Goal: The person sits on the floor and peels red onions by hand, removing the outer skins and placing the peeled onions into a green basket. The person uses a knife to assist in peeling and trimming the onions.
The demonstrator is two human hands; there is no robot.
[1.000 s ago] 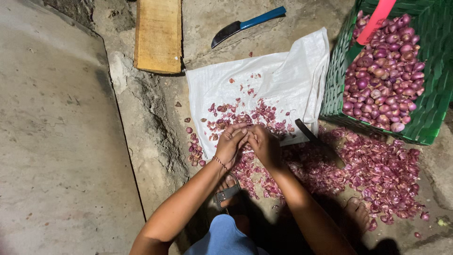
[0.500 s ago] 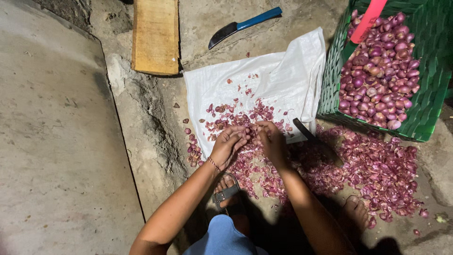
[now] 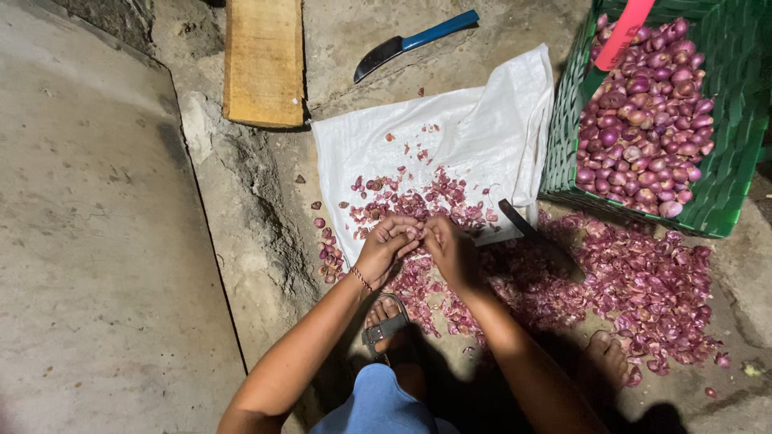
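Fingertips of left hand (image 3: 386,243) and right hand (image 3: 450,249) pinch one small shallot (image 3: 420,233) between them, over the white sack (image 3: 450,145). Purple skins (image 3: 643,281) heap right; green basket (image 3: 724,120) far right sits nearly full of peeled bulbs. Much looks done.

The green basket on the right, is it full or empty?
Full. The green basket holds a deep heap of purple shallots that covers its floor and rises close to the rim.
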